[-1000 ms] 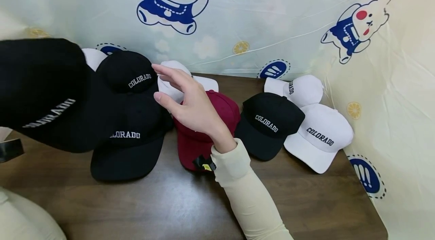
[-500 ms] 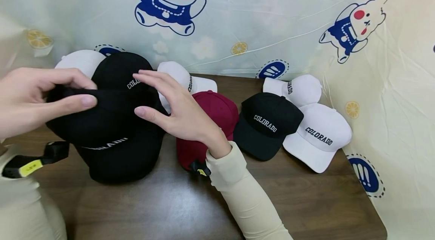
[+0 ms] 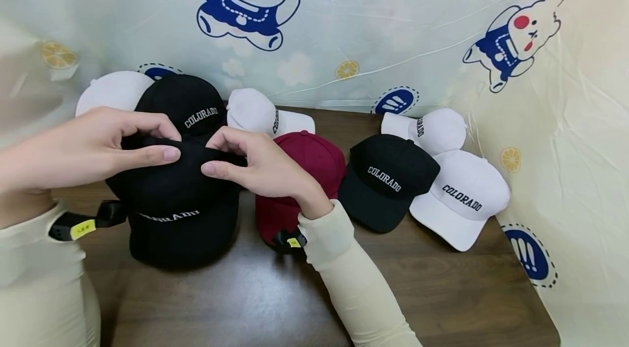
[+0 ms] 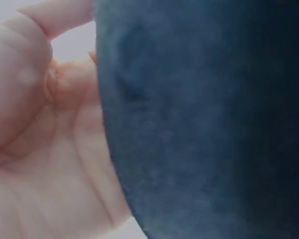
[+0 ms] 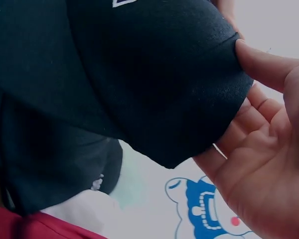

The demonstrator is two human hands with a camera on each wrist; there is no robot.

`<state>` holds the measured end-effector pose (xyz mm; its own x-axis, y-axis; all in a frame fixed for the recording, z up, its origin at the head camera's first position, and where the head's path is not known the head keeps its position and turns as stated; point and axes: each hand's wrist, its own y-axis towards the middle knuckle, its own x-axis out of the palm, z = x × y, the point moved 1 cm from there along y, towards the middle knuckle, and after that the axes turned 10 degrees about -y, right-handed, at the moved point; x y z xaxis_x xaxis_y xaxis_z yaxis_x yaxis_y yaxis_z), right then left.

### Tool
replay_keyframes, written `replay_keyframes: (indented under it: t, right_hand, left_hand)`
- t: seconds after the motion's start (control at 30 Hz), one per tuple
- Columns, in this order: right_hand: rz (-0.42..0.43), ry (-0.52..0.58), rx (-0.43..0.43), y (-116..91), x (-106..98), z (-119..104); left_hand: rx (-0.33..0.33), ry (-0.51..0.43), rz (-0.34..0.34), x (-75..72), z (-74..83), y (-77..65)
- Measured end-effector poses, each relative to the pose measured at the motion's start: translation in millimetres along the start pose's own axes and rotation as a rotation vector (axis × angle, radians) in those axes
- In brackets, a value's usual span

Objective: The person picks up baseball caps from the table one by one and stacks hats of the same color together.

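Both hands are on a black cap (image 3: 189, 186) at the left of the table in the head view. My left hand (image 3: 105, 139) pinches its top from the left, thumb in front. On the other side my right hand (image 3: 267, 164) grips the top edge; in the right wrist view its thumb lies on the black cloth (image 5: 164, 84) with the fingers behind. White lettering on the cap's front is partly folded from sight. Another black cap lies beneath, and the boundary between the two is hard to tell. Dark cloth (image 4: 189, 124) fills most of the left wrist view.
Behind the hands stand a black COLORADO cap (image 3: 179, 101), a white cap (image 3: 115, 90) and another white cap (image 3: 251, 109). A maroon cap (image 3: 314, 156) sits by the right wrist. Further right are a black cap (image 3: 393, 172) and white caps (image 3: 462, 178). A printed curtain (image 3: 319, 19) backs the table.
The left hand has brought the black cap in from the left, over the cap on the table. The right hand, open before, has closed its thumb and fingers on the cap's edge.
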<state>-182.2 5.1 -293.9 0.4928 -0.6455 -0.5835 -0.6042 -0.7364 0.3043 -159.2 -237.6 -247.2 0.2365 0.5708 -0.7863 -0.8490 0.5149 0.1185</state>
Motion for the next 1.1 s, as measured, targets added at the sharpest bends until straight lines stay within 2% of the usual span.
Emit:
replay_keyframes:
  t: [0.13, 0.23, 0.37, 0.47, 0.57, 0.67, 0.8, 0.93, 1.03, 1.1]
  right_hand:
    - [-0.034, 0.081, 0.008, 3, 4, 11]
    - [-0.038, 0.119, 0.012, 4, 5, 17]
    - [-0.024, 0.167, 0.034, 4, 3, 20]
    - [-0.018, 0.217, 0.071, 5, 3, 23]
    - [-0.026, 0.272, 0.13, 7, 6, 28]
    - [-0.026, 0.307, 0.193, 9, 10, 34]
    - [-0.001, 0.352, 0.287, 10, 16, 44]
    - [0.03, 0.385, 0.346, 11, 21, 54]
    - [0.043, 0.364, 0.374, 13, 26, 60]
    - [0.052, 0.312, 0.39, 15, 29, 63]
  left_hand:
    - [-0.021, -0.017, -0.04, -1.9, -11.9, -2.7]
    - [-0.018, -0.039, -0.068, -6.2, -27.9, -7.9]
    - [-0.094, -0.111, -0.108, -14.7, -51.3, -16.7]
    - [-0.176, -0.196, -0.102, -20.7, -66.1, -23.1]
    - [-0.204, -0.243, -0.082, -24.2, -78.6, -26.0]
    - [-0.21, -0.24, -0.092, -24.5, -87.0, -21.7]
    - [-0.199, -0.238, -0.142, -21.8, -93.6, -10.2]
    - [-0.187, -0.257, -0.164, -16.4, -104.4, -0.9]
    - [-0.192, -0.275, -0.17, -11.2, -116.1, 3.7]
    - [-0.203, -0.286, -0.176, -8.5, -123.0, 5.5]
